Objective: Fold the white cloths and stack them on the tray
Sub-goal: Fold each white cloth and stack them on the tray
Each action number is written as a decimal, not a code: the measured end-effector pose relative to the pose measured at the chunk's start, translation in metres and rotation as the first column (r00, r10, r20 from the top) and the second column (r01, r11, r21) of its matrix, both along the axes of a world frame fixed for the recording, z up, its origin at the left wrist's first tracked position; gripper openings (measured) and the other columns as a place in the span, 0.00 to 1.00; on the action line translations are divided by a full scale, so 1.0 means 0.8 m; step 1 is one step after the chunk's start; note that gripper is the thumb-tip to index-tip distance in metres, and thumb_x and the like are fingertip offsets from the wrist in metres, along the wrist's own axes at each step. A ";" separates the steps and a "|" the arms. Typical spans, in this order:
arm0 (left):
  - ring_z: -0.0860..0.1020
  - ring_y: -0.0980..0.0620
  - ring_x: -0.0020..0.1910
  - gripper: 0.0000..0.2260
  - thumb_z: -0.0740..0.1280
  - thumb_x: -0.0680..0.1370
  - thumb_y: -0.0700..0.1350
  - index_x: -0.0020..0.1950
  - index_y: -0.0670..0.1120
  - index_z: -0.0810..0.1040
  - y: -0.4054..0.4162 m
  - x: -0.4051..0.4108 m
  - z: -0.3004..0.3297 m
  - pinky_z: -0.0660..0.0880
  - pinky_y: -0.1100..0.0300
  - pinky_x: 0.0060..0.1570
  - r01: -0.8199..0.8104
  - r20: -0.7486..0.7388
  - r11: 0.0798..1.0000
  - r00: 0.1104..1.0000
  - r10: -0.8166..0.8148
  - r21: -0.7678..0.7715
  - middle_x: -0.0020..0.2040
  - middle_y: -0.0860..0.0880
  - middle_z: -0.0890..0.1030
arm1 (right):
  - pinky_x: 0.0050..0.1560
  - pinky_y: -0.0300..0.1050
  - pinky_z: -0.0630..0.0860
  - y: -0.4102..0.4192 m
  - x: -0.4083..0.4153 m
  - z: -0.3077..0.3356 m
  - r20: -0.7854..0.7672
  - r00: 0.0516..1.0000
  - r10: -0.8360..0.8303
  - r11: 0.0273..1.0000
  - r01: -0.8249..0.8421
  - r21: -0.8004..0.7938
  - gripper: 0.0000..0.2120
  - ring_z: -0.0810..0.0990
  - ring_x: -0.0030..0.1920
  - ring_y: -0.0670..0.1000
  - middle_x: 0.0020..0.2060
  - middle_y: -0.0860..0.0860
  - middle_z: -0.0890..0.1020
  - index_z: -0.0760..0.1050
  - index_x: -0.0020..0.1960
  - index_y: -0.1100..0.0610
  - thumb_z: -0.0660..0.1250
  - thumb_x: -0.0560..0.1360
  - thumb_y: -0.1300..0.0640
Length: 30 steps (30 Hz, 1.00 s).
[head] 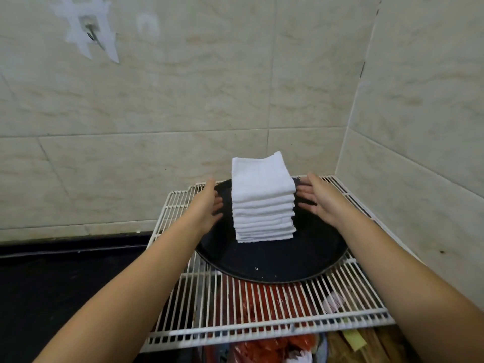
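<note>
A tall stack of several folded white cloths (pixel 263 203) stands on a round black tray (pixel 275 265). The tray rests on a white wire rack (pixel 262 310). My left hand (pixel 209 205) is held to the left of the stack, palm facing it, fingers straight, a small gap between them. On the other side my right hand (pixel 317 199) mirrors it, fingers straight and spread, fingertips close to the stack's edge. Neither hand holds anything.
Tiled walls close the corner behind and to the right of the rack. A dark counter (pixel 65 284) lies to the left. Red bags and other items (pixel 262 349) sit under the rack. A hook (pixel 90 31) is stuck on the wall at the upper left.
</note>
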<state>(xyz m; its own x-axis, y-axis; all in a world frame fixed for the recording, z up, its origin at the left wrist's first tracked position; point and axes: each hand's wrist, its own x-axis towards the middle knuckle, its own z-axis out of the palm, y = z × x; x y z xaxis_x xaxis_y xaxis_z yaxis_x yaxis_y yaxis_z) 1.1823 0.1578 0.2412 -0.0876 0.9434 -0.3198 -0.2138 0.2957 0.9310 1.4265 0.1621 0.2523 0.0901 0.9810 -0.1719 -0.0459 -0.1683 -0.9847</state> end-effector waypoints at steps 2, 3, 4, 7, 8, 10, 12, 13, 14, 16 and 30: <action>0.64 0.45 0.73 0.38 0.53 0.77 0.66 0.76 0.39 0.57 -0.002 0.006 -0.014 0.64 0.48 0.70 0.135 0.156 0.987 0.980 -0.121 -0.083 0.74 0.43 0.63 | 0.71 0.54 0.65 -0.004 -0.005 -0.020 -0.108 0.994 0.023 0.995 -0.033 -0.090 0.28 0.65 0.72 0.55 0.73 0.57 0.66 0.60 0.75 0.58 0.52 0.81 0.42; 0.67 0.45 0.71 0.37 0.51 0.77 0.67 0.74 0.40 0.61 -0.004 0.011 -0.017 0.67 0.51 0.67 0.187 0.202 0.978 0.966 -0.164 -0.097 0.73 0.44 0.66 | 0.73 0.55 0.63 -0.005 -0.010 -0.026 -0.142 0.990 0.026 0.992 -0.043 -0.115 0.30 0.64 0.73 0.55 0.73 0.57 0.65 0.60 0.75 0.58 0.52 0.80 0.40; 0.73 0.46 0.65 0.34 0.49 0.77 0.68 0.70 0.44 0.69 -0.007 0.017 -0.015 0.72 0.54 0.61 0.211 0.218 0.973 0.958 -0.186 -0.098 0.66 0.48 0.73 | 0.74 0.54 0.62 -0.006 -0.015 -0.028 -0.162 0.986 0.027 0.991 -0.048 -0.124 0.31 0.64 0.73 0.55 0.73 0.57 0.65 0.60 0.75 0.58 0.52 0.80 0.39; 0.80 0.44 0.52 0.28 0.49 0.79 0.65 0.57 0.46 0.79 -0.010 0.038 -0.005 0.77 0.53 0.47 0.226 0.216 0.972 0.954 -0.207 -0.069 0.54 0.44 0.83 | 0.70 0.52 0.68 -0.015 -0.031 -0.023 -0.154 0.985 0.073 0.991 -0.089 -0.102 0.30 0.71 0.68 0.55 0.68 0.56 0.73 0.68 0.70 0.58 0.49 0.80 0.38; 0.80 0.43 0.54 0.28 0.50 0.79 0.64 0.58 0.46 0.80 -0.010 0.043 -0.002 0.78 0.51 0.48 0.219 0.188 0.974 0.961 -0.204 -0.062 0.56 0.43 0.82 | 0.66 0.52 0.72 -0.020 -0.036 -0.020 -0.147 0.984 0.100 0.990 -0.113 -0.083 0.29 0.76 0.64 0.56 0.63 0.56 0.77 0.74 0.64 0.58 0.48 0.80 0.38; 0.80 0.42 0.56 0.29 0.50 0.79 0.65 0.59 0.45 0.79 -0.014 0.050 0.008 0.79 0.51 0.48 0.226 0.154 0.972 0.965 -0.214 -0.061 0.57 0.42 0.82 | 0.60 0.53 0.76 -0.025 -0.043 -0.018 -0.153 0.977 0.152 0.986 -0.161 -0.051 0.27 0.81 0.57 0.56 0.55 0.56 0.83 0.79 0.55 0.56 0.49 0.80 0.39; 0.81 0.42 0.55 0.31 0.50 0.79 0.65 0.60 0.44 0.79 -0.012 0.054 0.014 0.79 0.51 0.48 0.243 0.133 0.967 0.964 -0.232 -0.077 0.56 0.41 0.82 | 0.59 0.54 0.77 -0.027 -0.043 -0.018 -0.176 0.971 0.164 0.985 -0.169 -0.017 0.26 0.82 0.55 0.57 0.54 0.57 0.84 0.80 0.56 0.56 0.51 0.80 0.39; 0.81 0.42 0.54 0.30 0.50 0.79 0.65 0.61 0.44 0.79 -0.012 0.056 0.014 0.80 0.52 0.47 0.248 0.118 0.966 0.964 -0.238 -0.079 0.55 0.42 0.83 | 0.60 0.55 0.77 -0.027 -0.043 -0.017 -0.187 0.967 0.171 0.985 -0.175 -0.007 0.26 0.82 0.55 0.57 0.54 0.57 0.84 0.79 0.57 0.57 0.52 0.80 0.39; 0.82 0.42 0.53 0.29 0.51 0.79 0.64 0.60 0.44 0.79 -0.013 0.057 0.015 0.80 0.53 0.45 0.255 0.103 0.964 0.964 -0.247 -0.080 0.55 0.42 0.83 | 0.61 0.56 0.76 -0.026 -0.041 -0.017 -0.190 0.965 0.183 0.982 -0.187 -0.003 0.26 0.82 0.55 0.58 0.54 0.58 0.83 0.79 0.59 0.57 0.53 0.80 0.39; 0.82 0.42 0.54 0.27 0.53 0.78 0.63 0.59 0.44 0.79 -0.016 0.058 0.018 0.80 0.53 0.46 0.263 0.082 0.962 0.963 -0.257 -0.070 0.55 0.43 0.83 | 0.62 0.56 0.75 -0.025 -0.040 -0.018 -0.195 0.962 0.191 0.981 -0.196 -0.004 0.26 0.82 0.56 0.58 0.54 0.58 0.83 0.78 0.60 0.58 0.54 0.79 0.39; 0.77 0.37 0.59 0.30 0.48 0.80 0.63 0.70 0.44 0.71 -0.014 0.043 0.015 0.70 0.46 0.65 0.336 0.121 0.941 0.936 -0.330 -0.036 0.62 0.40 0.79 | 0.67 0.53 0.70 -0.030 -0.031 -0.026 -0.221 0.973 0.062 0.997 -0.072 -0.040 0.30 0.74 0.66 0.55 0.66 0.55 0.76 0.68 0.71 0.54 0.47 0.80 0.36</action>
